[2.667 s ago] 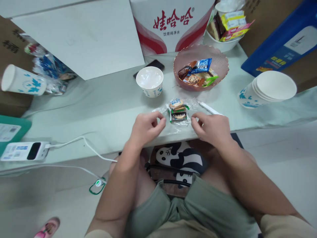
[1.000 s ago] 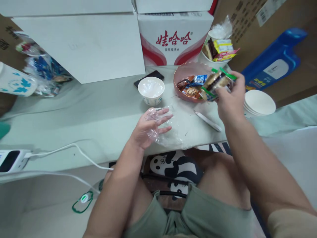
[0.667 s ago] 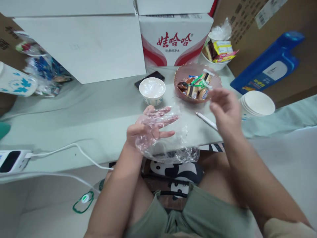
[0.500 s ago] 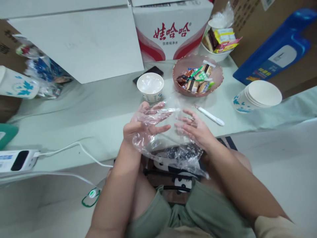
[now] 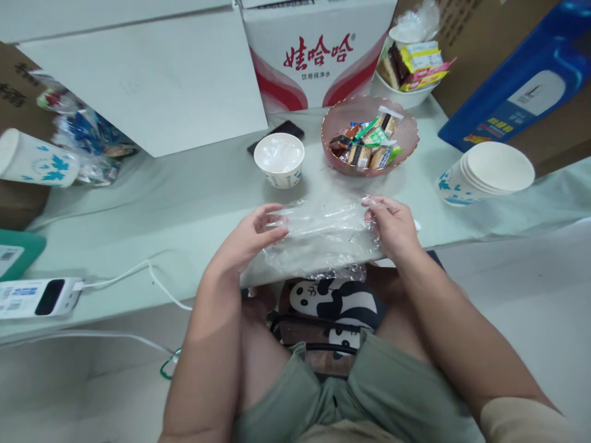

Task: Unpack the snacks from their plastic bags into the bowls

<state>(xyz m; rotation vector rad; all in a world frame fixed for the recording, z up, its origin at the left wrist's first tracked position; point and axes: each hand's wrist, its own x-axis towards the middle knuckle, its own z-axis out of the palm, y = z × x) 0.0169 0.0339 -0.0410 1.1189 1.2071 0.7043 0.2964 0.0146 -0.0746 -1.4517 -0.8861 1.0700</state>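
Note:
A clear, crinkled plastic bag [image 5: 323,231] is stretched sideways between my hands, over the front edge of the table. My left hand [image 5: 252,240] has its thumb and curled fingers around the bag's left side. At the opposite side, my right hand [image 5: 392,224] pinches the upper corner between thumb and fingertips. Just beyond the bag stands a white paper cup [image 5: 279,161] with clear plastic inside it. Most of a white pen-like tool [image 5: 418,226] is hidden behind my right hand; only its end shows.
A pink bowl [image 5: 332,154] holds wrapped snacks, near stacked paper cups [image 5: 489,172] and a blue bottle [image 5: 503,92]. Behind are a white carton [image 5: 318,61], a dark phone-like object [image 5: 290,129] and a snack tub [image 5: 410,95]. A power strip [image 5: 41,298] with a white cable lies left.
My hands have moved apart and spread the bag wider, lifting its hanging part from above my lap toward the table edge. My right hand has gone from open fingers to a pinch.

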